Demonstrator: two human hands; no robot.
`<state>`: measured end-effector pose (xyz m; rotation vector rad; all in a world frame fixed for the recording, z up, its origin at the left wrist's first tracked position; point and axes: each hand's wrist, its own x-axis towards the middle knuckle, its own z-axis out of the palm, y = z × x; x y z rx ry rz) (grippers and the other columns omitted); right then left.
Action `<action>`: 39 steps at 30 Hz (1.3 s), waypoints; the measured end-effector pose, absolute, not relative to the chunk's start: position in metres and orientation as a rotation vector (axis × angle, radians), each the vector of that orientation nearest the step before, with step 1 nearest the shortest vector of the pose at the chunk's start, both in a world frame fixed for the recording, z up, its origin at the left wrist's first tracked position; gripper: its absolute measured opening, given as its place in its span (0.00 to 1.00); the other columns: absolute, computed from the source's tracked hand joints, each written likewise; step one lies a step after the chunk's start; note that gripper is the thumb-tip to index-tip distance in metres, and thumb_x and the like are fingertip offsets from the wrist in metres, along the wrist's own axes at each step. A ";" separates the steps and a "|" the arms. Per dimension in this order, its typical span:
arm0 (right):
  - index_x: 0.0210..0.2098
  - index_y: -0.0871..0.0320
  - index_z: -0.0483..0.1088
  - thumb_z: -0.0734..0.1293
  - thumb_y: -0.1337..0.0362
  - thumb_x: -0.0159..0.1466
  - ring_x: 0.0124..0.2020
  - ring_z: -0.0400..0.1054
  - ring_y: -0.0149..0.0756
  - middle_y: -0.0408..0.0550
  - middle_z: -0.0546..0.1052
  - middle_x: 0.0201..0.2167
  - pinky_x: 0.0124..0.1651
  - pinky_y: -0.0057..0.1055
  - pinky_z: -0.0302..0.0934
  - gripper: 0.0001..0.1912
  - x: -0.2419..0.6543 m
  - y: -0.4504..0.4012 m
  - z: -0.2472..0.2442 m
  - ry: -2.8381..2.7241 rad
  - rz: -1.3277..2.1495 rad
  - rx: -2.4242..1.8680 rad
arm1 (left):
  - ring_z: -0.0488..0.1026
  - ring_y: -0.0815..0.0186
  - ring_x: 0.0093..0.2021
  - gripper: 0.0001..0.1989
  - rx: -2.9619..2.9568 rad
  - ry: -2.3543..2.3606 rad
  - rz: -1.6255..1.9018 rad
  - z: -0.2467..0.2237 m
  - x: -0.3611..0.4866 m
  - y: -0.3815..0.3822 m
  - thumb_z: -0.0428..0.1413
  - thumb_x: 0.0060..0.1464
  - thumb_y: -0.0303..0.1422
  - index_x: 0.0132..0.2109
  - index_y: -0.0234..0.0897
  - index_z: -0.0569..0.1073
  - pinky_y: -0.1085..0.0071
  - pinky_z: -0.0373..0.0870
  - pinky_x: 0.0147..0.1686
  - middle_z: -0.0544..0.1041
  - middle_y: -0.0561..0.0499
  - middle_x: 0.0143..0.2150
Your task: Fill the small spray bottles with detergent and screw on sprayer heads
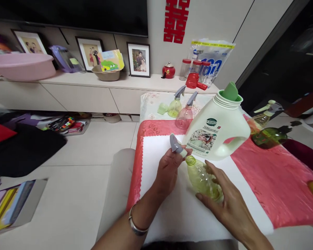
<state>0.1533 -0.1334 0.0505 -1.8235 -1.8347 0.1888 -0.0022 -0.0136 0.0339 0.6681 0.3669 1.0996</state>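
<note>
Presently in Hand: One Grey Spray Head, One Yellow-Green Bottle

Left hand [169, 166]: fingertips pinching the grey spray head [176, 145] near its pale collar; metal bangle [136, 222] at the wrist. Right hand [225, 198]: thumb and fingers curved about the sides of the yellow-green bottle [203, 178], which leans over the white mat [161, 208], its open, threaded neck just beside the collar, toward the left hand. Whether the bottle's base touches the mat, cannot tell.

Standing behind the hands: one large pale jug [214, 128], handle to the right, green cup-like piece [231, 91] set in its mouth. Left of and behind the jug: one pink spray bottle [184, 117] and one light green spray bottle [174, 107], both upright with grey heads; a small pale green item [162, 108] next to the latter. Right of the jug: one dark green bottle [270, 138] with a black top. Under the mat: red cloth [279, 180]. Along the cabinet [80, 86]: three framed photographs, one red pot [168, 71], red-lidded jars [185, 69].
</note>
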 end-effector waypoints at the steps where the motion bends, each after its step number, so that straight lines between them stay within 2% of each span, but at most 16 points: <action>1: 0.71 0.48 0.48 0.63 0.45 0.71 0.58 0.65 0.42 0.48 0.62 0.62 0.53 0.40 0.71 0.36 0.149 -0.131 0.048 -1.808 0.206 -1.804 | 0.75 0.61 0.51 0.15 0.699 0.356 1.098 0.034 -0.003 -0.014 0.63 0.58 0.39 0.49 0.36 0.78 0.63 0.65 0.56 0.82 0.47 0.45; 7: 0.71 0.48 0.48 0.66 0.50 0.70 0.62 0.61 0.39 0.47 0.61 0.63 0.59 0.36 0.67 0.36 0.130 -0.119 0.038 -1.699 0.285 -1.688 | 0.74 0.56 0.50 0.15 0.834 0.376 1.094 0.039 -0.011 -0.016 0.61 0.59 0.40 0.50 0.38 0.77 0.61 0.65 0.55 0.81 0.46 0.46; 13: 0.70 0.47 0.49 0.67 0.57 0.69 0.67 0.53 0.41 0.46 0.56 0.66 0.69 0.41 0.57 0.36 0.116 -0.109 0.033 -1.614 0.481 -1.541 | 0.73 0.54 0.53 0.14 1.110 0.452 1.013 0.064 -0.022 -0.025 0.57 0.63 0.39 0.52 0.39 0.77 0.61 0.65 0.54 0.80 0.44 0.50; 17: 0.71 0.46 0.47 0.68 0.55 0.69 0.67 0.54 0.40 0.47 0.56 0.66 0.68 0.40 0.59 0.37 0.115 -0.105 0.021 -1.576 0.472 -1.513 | 0.74 0.55 0.48 0.14 1.287 0.504 0.974 0.067 -0.025 -0.029 0.57 0.63 0.38 0.53 0.40 0.77 0.63 0.67 0.50 0.80 0.45 0.49; 20: 0.72 0.45 0.46 0.67 0.56 0.70 0.68 0.51 0.39 0.46 0.54 0.67 0.70 0.40 0.57 0.37 0.125 -0.111 0.026 -1.647 0.492 -1.514 | 0.75 0.56 0.47 0.13 1.368 0.518 0.995 0.061 -0.022 -0.030 0.57 0.62 0.37 0.52 0.40 0.75 0.64 0.68 0.49 0.80 0.45 0.48; 23: 0.71 0.47 0.52 0.65 0.55 0.71 0.68 0.51 0.42 0.48 0.55 0.67 0.69 0.42 0.57 0.32 0.140 -0.123 0.049 -1.665 0.562 -1.518 | 0.74 0.53 0.50 0.15 1.409 0.539 0.972 0.056 -0.017 -0.033 0.57 0.61 0.37 0.53 0.39 0.75 0.60 0.67 0.51 0.79 0.42 0.51; 25: 0.69 0.46 0.56 0.62 0.55 0.74 0.66 0.56 0.41 0.47 0.57 0.66 0.67 0.39 0.60 0.26 0.146 -0.129 0.069 -1.565 0.588 -1.502 | 0.72 0.51 0.51 0.16 1.462 0.523 0.953 0.055 -0.013 -0.036 0.57 0.61 0.37 0.54 0.38 0.75 0.57 0.65 0.53 0.78 0.40 0.51; 28: 0.67 0.44 0.62 0.61 0.55 0.75 0.66 0.56 0.38 0.44 0.59 0.65 0.68 0.32 0.59 0.22 0.143 -0.129 0.088 -1.543 0.539 -1.480 | 0.71 0.51 0.50 0.16 1.540 0.501 0.961 0.056 -0.006 -0.039 0.55 0.62 0.37 0.54 0.37 0.76 0.55 0.64 0.55 0.78 0.40 0.50; 31: 0.67 0.42 0.63 0.62 0.54 0.75 0.68 0.52 0.36 0.41 0.57 0.66 0.70 0.29 0.55 0.22 0.139 -0.120 0.088 -1.525 0.626 -1.432 | 0.71 0.51 0.49 0.14 1.586 0.480 0.967 0.056 -0.003 -0.039 0.54 0.62 0.36 0.52 0.37 0.76 0.55 0.64 0.55 0.77 0.40 0.49; 35: 0.65 0.43 0.65 0.63 0.56 0.74 0.68 0.52 0.38 0.43 0.58 0.66 0.70 0.33 0.54 0.20 0.145 -0.112 0.077 -1.461 0.774 -1.345 | 0.71 0.50 0.50 0.13 1.589 0.451 0.971 0.056 -0.005 -0.038 0.55 0.61 0.35 0.50 0.38 0.77 0.54 0.63 0.56 0.78 0.40 0.49; 39: 0.61 0.46 0.69 0.64 0.58 0.74 0.67 0.54 0.40 0.45 0.60 0.64 0.68 0.33 0.57 0.17 0.144 -0.111 0.068 -1.462 0.745 -1.266 | 0.71 0.49 0.56 0.18 1.409 0.480 0.948 0.059 -0.009 -0.041 0.56 0.61 0.36 0.57 0.38 0.73 0.54 0.62 0.60 0.76 0.40 0.55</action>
